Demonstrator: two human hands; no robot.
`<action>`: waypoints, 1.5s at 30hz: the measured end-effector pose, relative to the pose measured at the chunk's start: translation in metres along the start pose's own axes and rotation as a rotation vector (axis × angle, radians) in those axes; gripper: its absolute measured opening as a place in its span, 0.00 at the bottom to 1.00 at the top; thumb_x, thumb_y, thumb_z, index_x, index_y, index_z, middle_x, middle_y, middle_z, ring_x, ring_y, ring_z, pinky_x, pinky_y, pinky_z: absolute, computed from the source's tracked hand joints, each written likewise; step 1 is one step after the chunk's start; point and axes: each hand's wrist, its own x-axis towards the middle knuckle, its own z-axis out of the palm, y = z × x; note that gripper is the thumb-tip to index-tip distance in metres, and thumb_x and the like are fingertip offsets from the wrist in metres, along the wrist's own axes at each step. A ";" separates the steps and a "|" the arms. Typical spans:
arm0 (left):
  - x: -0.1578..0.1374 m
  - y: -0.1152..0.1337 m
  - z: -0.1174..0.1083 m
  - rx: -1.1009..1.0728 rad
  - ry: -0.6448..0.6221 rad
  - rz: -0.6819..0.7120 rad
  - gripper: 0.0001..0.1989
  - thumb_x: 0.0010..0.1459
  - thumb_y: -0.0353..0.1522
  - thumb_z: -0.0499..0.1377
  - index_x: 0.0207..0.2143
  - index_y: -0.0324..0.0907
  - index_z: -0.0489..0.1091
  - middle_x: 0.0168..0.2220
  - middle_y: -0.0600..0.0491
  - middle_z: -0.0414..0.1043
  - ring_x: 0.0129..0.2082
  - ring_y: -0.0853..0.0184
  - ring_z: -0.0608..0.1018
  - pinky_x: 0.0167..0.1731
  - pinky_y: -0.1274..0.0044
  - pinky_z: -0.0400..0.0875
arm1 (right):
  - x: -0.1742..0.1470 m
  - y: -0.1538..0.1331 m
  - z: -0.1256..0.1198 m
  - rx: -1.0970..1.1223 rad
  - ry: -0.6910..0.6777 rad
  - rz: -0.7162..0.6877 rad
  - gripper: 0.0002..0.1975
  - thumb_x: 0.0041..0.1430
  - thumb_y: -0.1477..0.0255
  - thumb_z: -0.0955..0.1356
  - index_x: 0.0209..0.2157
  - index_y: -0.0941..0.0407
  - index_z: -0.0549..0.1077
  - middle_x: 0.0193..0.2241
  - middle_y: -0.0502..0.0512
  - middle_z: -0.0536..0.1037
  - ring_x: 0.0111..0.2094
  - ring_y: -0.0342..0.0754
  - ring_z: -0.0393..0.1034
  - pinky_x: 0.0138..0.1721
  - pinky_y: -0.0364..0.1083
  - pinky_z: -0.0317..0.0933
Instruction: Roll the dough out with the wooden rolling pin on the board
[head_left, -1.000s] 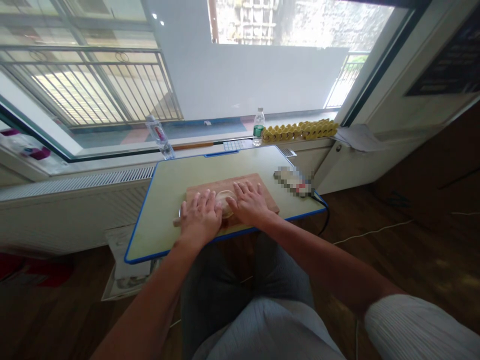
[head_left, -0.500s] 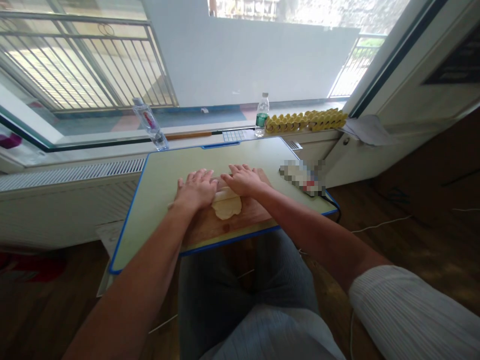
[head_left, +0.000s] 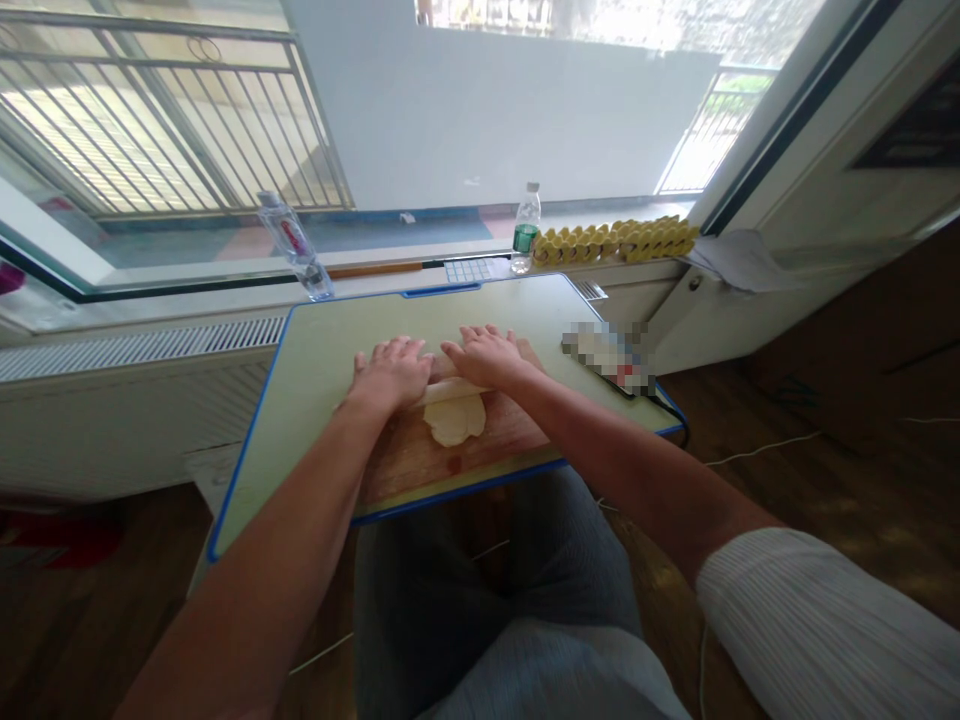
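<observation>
While my left hand point(head_left: 393, 372) and right hand point(head_left: 486, 357) rest on the pin point(head_left: 445, 391), fingers slightly spread, I judge this rolling; next calls for even pressure across the dough point(head_left: 455, 421).

I work from a single feed: the head camera, worn by the person, faces forward and tips down. It sits above the lap point(head_left: 574, 545), close behind the near edge of the counter point(head_left: 322, 345), and takes in all four of its corners. The left hand point(head_left: 394, 375) and right hand point(head_left: 489, 358) fall mid-view; past the far edge, I look out through the window point(head_left: 495, 130).
</observation>
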 end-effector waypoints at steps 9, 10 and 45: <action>-0.016 0.003 0.001 0.013 0.019 0.035 0.34 0.72 0.48 0.35 0.73 0.50 0.58 0.77 0.48 0.51 0.75 0.51 0.57 0.70 0.43 0.51 | -0.018 0.001 -0.001 -0.004 0.000 -0.033 0.36 0.75 0.49 0.54 0.72 0.57 0.61 0.72 0.67 0.62 0.73 0.68 0.51 0.69 0.73 0.43; -0.019 0.004 0.001 0.012 0.019 0.036 0.34 0.72 0.48 0.35 0.73 0.50 0.58 0.77 0.48 0.52 0.75 0.51 0.57 0.70 0.43 0.51 | -0.021 0.001 -0.001 -0.008 0.001 -0.033 0.36 0.75 0.49 0.54 0.72 0.57 0.61 0.72 0.67 0.62 0.72 0.68 0.52 0.69 0.73 0.44; -0.132 0.029 0.032 0.061 0.312 0.076 0.33 0.73 0.44 0.38 0.74 0.45 0.58 0.75 0.46 0.57 0.74 0.52 0.61 0.71 0.50 0.52 | -0.141 -0.012 0.015 -0.131 0.223 -0.074 0.35 0.77 0.53 0.53 0.72 0.61 0.62 0.73 0.65 0.61 0.74 0.65 0.48 0.73 0.66 0.39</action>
